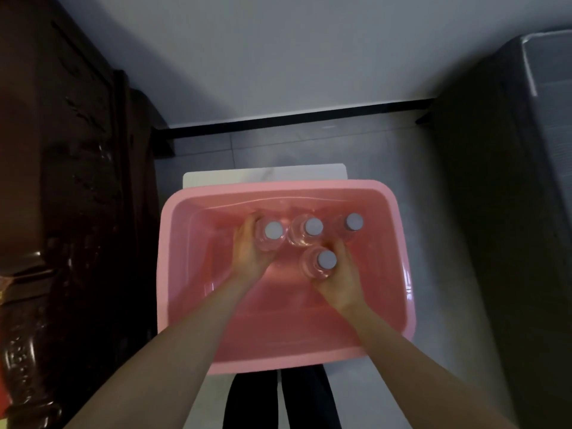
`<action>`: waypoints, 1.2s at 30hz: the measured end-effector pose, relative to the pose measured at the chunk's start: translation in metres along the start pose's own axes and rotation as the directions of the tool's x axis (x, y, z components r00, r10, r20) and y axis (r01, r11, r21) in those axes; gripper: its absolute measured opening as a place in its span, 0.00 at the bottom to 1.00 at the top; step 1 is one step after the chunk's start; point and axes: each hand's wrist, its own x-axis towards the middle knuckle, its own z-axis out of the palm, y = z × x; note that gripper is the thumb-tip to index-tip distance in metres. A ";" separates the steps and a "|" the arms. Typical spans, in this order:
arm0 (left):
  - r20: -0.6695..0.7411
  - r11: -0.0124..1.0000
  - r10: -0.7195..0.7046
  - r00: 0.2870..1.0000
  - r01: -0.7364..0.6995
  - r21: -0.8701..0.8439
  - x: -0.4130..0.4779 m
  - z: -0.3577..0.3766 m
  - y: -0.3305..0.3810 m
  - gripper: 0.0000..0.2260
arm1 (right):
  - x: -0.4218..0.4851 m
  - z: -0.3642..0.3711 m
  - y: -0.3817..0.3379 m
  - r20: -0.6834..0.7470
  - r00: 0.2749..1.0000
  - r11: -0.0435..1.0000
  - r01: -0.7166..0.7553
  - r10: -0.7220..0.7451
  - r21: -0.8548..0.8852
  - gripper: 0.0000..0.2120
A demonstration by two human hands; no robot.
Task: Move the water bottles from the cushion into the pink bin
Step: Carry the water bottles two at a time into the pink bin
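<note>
Along the left edge stands a dark carved wooden cabinet (pixel 62 181), glossy and in deep shadow. Just beside it, on the grey tiled floor (pixel 418 168), a low white stand (pixel 263 174) carries the pink bin (pixel 173 243); only the far strip of the stand shows beyond the bin's rim.

Both bare forearms reach down into the bin. The left hand (pixel 247 255) has its fingers curled round the left side of the left bottle (pixel 270 233), which stands upright near the back wall of the bin. Its pale cap faces the camera.

Just to the right, touching or nearly touching it, the middle bottle (pixel 308 230) also stands upright. The front bottle (pixel 320 263) stands nearer the person, a little right of the middle one. The right hand (pixel 339 280) wraps this bottle from its right and near side, the fingertips passing behind it.

The right bottle (pixel 349 226) stands upright at the back, apart from either hand. All four water bottles are clear, grey-capped and inside the bin.

Below the bin's near rim a pair of dark trouser legs (pixel 278 397) shows. A black skirting strip (pixel 294 117) runs along the foot of the pale wall. At the far right rises a tall dark unit (pixel 495 212); what it is cannot be told.
</note>
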 end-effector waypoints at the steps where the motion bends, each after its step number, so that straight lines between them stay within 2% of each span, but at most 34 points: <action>1: -0.002 1.000 -0.004 1.000 0.004 -0.001 -0.001 0.000 -0.001 0.30 | -0.001 -0.003 -0.001 0.009 1.000 1.000 0.016 -0.016 -0.024 0.29; 4: 0.045 0.999 -0.034 0.998 0.033 0.015 0.001 -0.006 0.002 0.34 | -0.009 -0.019 -0.011 -0.018 0.994 0.983 0.102 -0.106 -0.153 0.29; 6: 0.097 0.996 -0.006 0.995 -0.003 0.093 0.003 -0.017 0.009 0.37 | -0.015 -0.031 -0.021 0.000 0.972 0.927 0.226 -0.237 -0.299 0.23; 8: 0.140 0.975 0.108 0.984 -0.132 0.177 0.005 -0.031 0.017 0.33 | -0.019 -0.038 -0.030 0.100 0.931 0.836 0.359 -0.350 -0.414 0.16; 10: 0.200 0.937 0.204 0.958 -0.250 0.244 0.004 -0.047 0.029 0.26 | -0.019 -0.042 -0.038 0.200 0.907 0.773 0.420 -0.370 -0.476 0.14; 13: 0.263 0.897 0.234 0.936 -0.312 0.314 0.004 -0.059 0.041 0.20 | -0.013 -0.044 -0.044 0.268 0.907 0.728 0.421 -0.325 -0.541 0.16; 20: 0.307 0.911 0.143 0.941 -0.247 0.332 0.004 -0.050 0.058 0.11 | -0.004 -0.057 -0.047 0.297 0.916 0.699 0.399 -0.271 -0.593 0.12; 25: 0.264 0.915 0.171 0.949 -0.252 0.314 0.001 -0.043 0.064 0.12 | -0.003 -0.077 -0.039 0.241 0.939 0.713 0.343 -0.245 -0.611 0.11; 32: 0.249 0.916 0.179 0.952 -0.254 0.311 0.001 -0.041 0.066 0.10 | -0.006 -0.078 -0.032 0.241 0.948 0.685 0.317 -0.208 -0.656 0.14; 36: 0.318 0.890 0.151 0.936 -0.269 0.368 0.002 -0.044 0.072 0.12 | -0.010 -0.081 -0.040 0.249 0.946 0.669 0.323 -0.208 -0.669 0.17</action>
